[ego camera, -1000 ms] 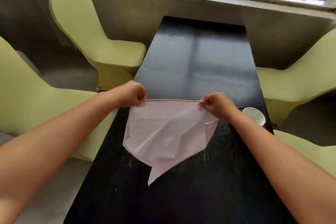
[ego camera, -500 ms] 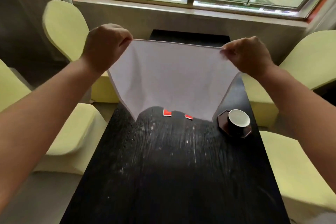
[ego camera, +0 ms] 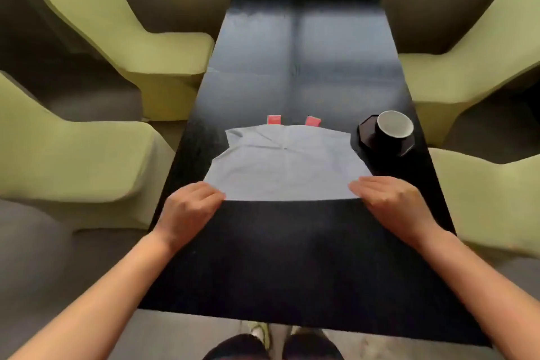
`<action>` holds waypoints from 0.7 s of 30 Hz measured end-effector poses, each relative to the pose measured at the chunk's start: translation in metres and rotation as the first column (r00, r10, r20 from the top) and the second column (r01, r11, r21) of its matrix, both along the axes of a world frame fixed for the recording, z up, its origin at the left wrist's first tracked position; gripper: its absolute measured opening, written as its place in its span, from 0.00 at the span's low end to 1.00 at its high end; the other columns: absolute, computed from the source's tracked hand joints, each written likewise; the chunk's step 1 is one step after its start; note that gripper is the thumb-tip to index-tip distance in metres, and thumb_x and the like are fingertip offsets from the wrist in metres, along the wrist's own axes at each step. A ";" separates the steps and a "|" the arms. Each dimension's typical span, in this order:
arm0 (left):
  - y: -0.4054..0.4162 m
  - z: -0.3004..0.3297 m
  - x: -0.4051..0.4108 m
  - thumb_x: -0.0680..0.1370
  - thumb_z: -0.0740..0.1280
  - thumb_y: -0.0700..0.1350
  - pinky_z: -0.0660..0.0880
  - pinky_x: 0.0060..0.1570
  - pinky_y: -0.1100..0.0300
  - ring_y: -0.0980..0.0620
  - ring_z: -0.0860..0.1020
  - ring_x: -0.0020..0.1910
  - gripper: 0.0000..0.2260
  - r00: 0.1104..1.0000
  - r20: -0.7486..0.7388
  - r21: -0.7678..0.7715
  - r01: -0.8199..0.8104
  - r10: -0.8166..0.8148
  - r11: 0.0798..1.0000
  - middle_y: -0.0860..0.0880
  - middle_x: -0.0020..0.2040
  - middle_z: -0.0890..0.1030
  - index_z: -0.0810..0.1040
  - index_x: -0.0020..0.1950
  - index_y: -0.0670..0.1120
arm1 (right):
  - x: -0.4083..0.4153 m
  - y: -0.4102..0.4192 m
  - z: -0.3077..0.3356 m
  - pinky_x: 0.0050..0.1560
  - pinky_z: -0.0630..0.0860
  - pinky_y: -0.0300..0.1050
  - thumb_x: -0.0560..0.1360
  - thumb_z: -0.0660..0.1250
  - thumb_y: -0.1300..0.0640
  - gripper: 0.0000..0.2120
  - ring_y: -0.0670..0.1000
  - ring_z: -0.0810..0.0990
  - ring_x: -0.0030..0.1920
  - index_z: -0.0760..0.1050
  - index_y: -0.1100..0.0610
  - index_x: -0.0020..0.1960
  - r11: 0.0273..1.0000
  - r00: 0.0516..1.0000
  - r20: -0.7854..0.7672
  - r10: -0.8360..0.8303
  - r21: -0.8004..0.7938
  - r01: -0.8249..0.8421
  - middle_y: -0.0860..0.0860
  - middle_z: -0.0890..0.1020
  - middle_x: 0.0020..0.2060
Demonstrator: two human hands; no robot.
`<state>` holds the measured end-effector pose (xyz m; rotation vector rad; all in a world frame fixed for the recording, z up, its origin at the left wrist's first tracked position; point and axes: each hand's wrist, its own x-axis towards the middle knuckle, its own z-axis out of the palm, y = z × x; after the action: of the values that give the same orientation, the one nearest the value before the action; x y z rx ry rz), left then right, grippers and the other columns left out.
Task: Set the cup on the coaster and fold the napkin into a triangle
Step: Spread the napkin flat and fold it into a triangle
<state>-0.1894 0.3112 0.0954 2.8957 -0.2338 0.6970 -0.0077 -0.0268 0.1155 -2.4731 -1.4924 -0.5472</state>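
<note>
A pale napkin (ego camera: 287,165) lies spread on the black table (ego camera: 292,257), with its far left corner turned over. My left hand (ego camera: 191,207) pinches its near left corner. At the near right corner, my right hand (ego camera: 388,199) pinches the cloth. A dark cup with a white inside (ego camera: 393,127) stands on a black octagonal coaster (ego camera: 368,137) just right of the napkin.
Two small red tags (ego camera: 274,119) (ego camera: 312,121) lie on the table just beyond the napkin's far edge. Yellow-green chairs stand on both sides of the table (ego camera: 87,155) (ego camera: 482,178). My feet show below the near table edge.
Both hands have brought the napkin down from the air, where it hung stretched, and laid it flat on the table. The view has tilted downward.
</note>
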 end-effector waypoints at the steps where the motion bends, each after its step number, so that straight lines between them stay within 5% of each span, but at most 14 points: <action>1: -0.008 -0.018 -0.009 0.74 0.64 0.37 0.78 0.36 0.56 0.46 0.81 0.35 0.08 0.999 -0.052 0.004 -0.001 0.001 1.000 0.47 0.36 0.83 0.83 0.38 0.43 | -0.015 -0.008 -0.021 0.40 0.82 0.48 0.70 0.59 0.66 0.14 0.55 0.85 0.42 0.83 0.58 0.42 1.000 1.000 -0.026 0.001 -0.011 -0.002 0.53 0.86 0.38; 7: -0.051 -0.098 -0.061 0.64 0.69 0.31 0.75 0.27 0.56 0.45 0.76 0.27 0.06 0.926 -0.376 -0.007 -0.049 0.043 0.999 0.46 0.28 0.77 0.78 0.33 0.42 | -0.086 -0.048 -0.126 0.36 0.82 0.48 0.65 0.63 0.70 0.12 0.56 0.85 0.39 0.82 0.59 0.40 0.992 0.960 -0.259 -0.102 -0.094 0.080 0.54 0.85 0.36; 12: -0.072 -0.142 -0.097 0.59 0.75 0.28 0.74 0.25 0.53 0.44 0.77 0.31 0.11 0.822 -0.566 -0.027 -0.100 0.067 0.995 0.44 0.33 0.79 0.78 0.34 0.40 | -0.124 -0.071 -0.179 0.37 0.81 0.52 0.61 0.69 0.76 0.15 0.60 0.83 0.40 0.81 0.61 0.42 0.973 0.905 -0.378 -0.196 -0.187 0.133 0.56 0.84 0.38; 21: -0.087 -0.178 -0.142 0.71 0.65 0.34 0.76 0.30 0.55 0.43 0.80 0.38 0.06 0.886 -0.417 -0.109 -0.269 0.202 0.957 0.45 0.40 0.82 0.81 0.40 0.40 | -0.170 -0.105 -0.200 0.50 0.80 0.51 0.68 0.68 0.74 0.14 0.59 0.83 0.51 0.82 0.63 0.50 0.954 0.886 -0.357 -0.297 -0.073 0.290 0.57 0.85 0.49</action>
<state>-0.3316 0.2238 -0.0821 2.8461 0.2221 0.1226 -0.1782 -0.1316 -0.0845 -2.6459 -0.9931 -0.1020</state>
